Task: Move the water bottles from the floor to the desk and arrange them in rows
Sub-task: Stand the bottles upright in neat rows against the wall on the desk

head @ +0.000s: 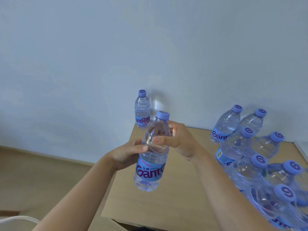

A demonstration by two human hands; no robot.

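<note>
Head view: a water bottle (152, 152) is held upright in the air above the desk (175, 189). The left hand (128, 153) is wrapped around its middle, thumb across the front. The right hand (180, 140) is closed on its shoulder, thumb in front, fingers behind. A lone bottle (142, 109) stands at the far corner; a bottle cluster (260, 157) stands at right.

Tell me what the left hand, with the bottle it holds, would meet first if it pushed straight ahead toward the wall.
Probably the lone bottle at the desk's far corner, beyond the left hand and held bottle; depth is unclear.
</note>
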